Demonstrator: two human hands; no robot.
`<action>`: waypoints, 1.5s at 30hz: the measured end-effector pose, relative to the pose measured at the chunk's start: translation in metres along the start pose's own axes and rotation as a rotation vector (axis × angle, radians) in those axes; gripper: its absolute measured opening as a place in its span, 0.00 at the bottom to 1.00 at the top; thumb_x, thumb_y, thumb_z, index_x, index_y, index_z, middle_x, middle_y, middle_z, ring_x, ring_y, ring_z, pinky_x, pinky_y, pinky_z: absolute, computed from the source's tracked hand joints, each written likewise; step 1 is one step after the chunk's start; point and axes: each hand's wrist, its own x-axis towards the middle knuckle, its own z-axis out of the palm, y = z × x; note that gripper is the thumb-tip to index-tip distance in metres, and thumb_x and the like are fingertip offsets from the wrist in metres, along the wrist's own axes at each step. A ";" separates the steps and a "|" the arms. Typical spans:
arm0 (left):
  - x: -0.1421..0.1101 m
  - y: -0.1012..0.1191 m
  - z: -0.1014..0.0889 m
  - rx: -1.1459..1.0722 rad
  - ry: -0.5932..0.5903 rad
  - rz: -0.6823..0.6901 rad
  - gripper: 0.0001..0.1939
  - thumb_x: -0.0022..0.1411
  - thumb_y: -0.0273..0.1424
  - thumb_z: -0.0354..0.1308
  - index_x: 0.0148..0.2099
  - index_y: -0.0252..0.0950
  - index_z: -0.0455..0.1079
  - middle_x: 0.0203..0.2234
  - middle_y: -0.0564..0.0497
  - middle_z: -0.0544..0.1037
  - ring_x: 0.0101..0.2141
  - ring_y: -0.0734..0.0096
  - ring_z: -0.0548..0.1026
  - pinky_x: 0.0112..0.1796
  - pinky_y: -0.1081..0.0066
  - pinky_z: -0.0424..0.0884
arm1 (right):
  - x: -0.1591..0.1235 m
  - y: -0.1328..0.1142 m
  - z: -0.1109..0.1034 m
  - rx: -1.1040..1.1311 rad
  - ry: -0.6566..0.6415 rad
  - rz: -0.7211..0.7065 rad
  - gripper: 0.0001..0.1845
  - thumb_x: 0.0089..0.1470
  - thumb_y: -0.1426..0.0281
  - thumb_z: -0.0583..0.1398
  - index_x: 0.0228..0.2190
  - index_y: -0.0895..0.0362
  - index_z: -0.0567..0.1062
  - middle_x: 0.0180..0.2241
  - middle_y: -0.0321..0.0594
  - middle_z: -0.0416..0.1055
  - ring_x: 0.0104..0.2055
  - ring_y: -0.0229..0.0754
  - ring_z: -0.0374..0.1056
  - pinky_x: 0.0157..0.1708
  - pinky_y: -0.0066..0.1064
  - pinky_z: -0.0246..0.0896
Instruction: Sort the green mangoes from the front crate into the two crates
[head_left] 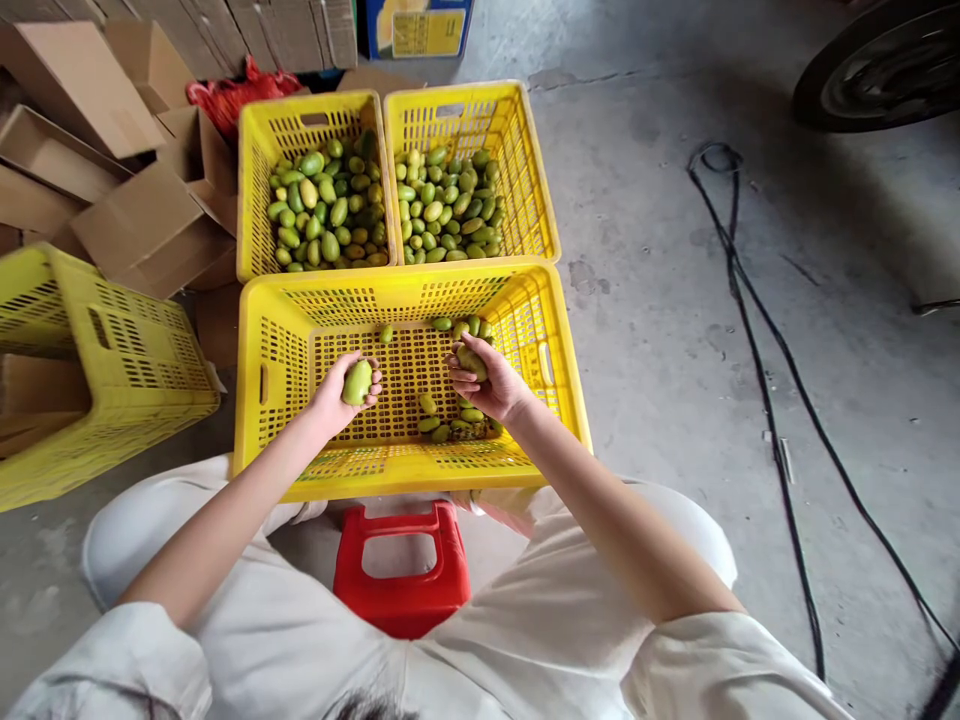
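My left hand [346, 393] is wrapped round a green mango [357, 383], held over the left half of a yellow plastic crate [251, 400]. Over the right half, my right hand [491, 380] grips another, darker green mango [472, 362], partly hidden by the fingers. Below the hands, several loose mangoes [442, 433] lie on the crate's slotted floor, mostly toward the right side. One small mango [386, 334] sits apart near the back wall.
Behind stand two yellow crates, left [251, 190] and right [536, 180], both holding many green mangoes. Cardboard boxes [142, 220] and a tilted yellow crate [142, 350] are at left. A red stool [401, 600] is between my legs. Black cable [757, 370] and a wheel [877, 70] are at right.
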 end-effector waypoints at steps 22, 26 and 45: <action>-0.001 0.002 -0.001 0.076 -0.074 0.102 0.06 0.58 0.31 0.59 0.36 0.33 0.68 0.28 0.50 0.74 0.22 0.76 0.71 0.18 0.78 0.65 | -0.006 -0.002 0.005 0.018 -0.035 -0.179 0.15 0.45 0.79 0.65 0.36 0.55 0.70 0.24 0.28 0.68 0.22 0.29 0.64 0.17 0.17 0.60; -0.002 0.008 -0.002 -0.011 -0.106 0.062 0.09 0.62 0.31 0.50 0.41 0.33 0.68 0.34 0.43 0.77 0.28 0.67 0.76 0.23 0.71 0.72 | -0.005 -0.005 0.004 0.042 -0.031 -0.169 0.10 0.52 0.69 0.62 0.38 0.56 0.71 0.29 0.35 0.74 0.30 0.36 0.72 0.26 0.26 0.71; 0.001 0.012 -0.006 -0.001 -0.129 0.175 0.11 0.56 0.35 0.63 0.32 0.33 0.68 0.23 0.53 0.71 0.20 0.79 0.69 0.19 0.79 0.66 | -0.003 -0.010 -0.005 -0.007 -0.118 -0.166 0.13 0.51 0.67 0.66 0.28 0.55 0.66 0.20 0.28 0.63 0.17 0.27 0.56 0.12 0.16 0.52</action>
